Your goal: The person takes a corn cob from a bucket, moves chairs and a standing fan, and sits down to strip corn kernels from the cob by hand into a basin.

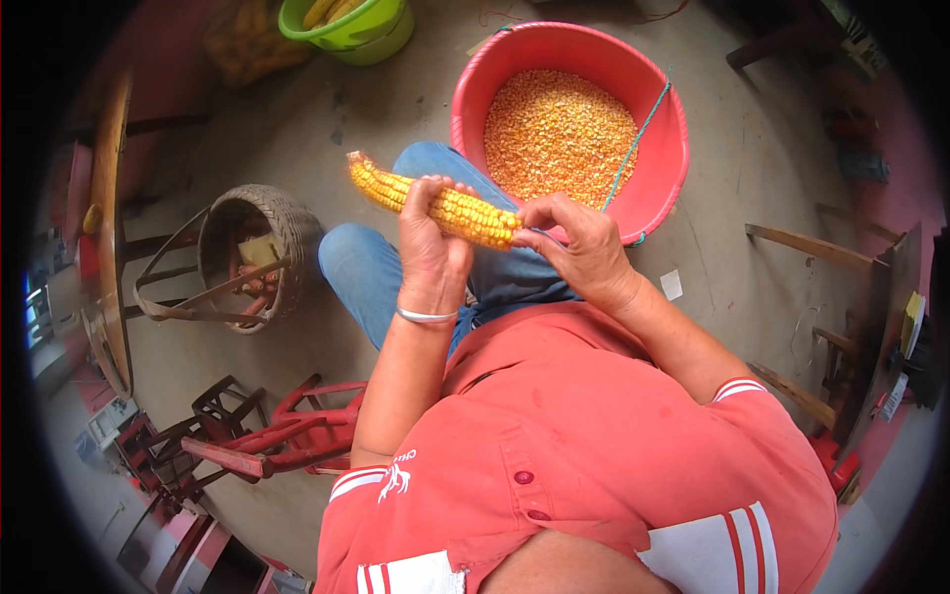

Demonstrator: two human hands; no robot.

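Note:
A yellow ear of dried corn (469,214) lies slantwise above my lap, most of its kernels still on the cob. My left hand (434,245) wraps around its middle from below, a silvery bangle on the wrist. At the ear's right end, the thumb and forefinger of my right hand (575,241) pinch the tip. Whether a loose kernel sits between those fingertips cannot be made out. Just beyond my knees stands a red plastic tub (668,185) holding a broad heap of loose corn kernels (560,134). A green cord (640,134) stretches across its right side.
A green basin (371,37) with corn ears stands at the far left. Left of my knees, a wicker basket (286,223) holds bare cobs (260,282). Red wooden chair (312,423) lies lower left; a wooden table (107,223) is at the left edge. Paper scrap (671,285) lies right.

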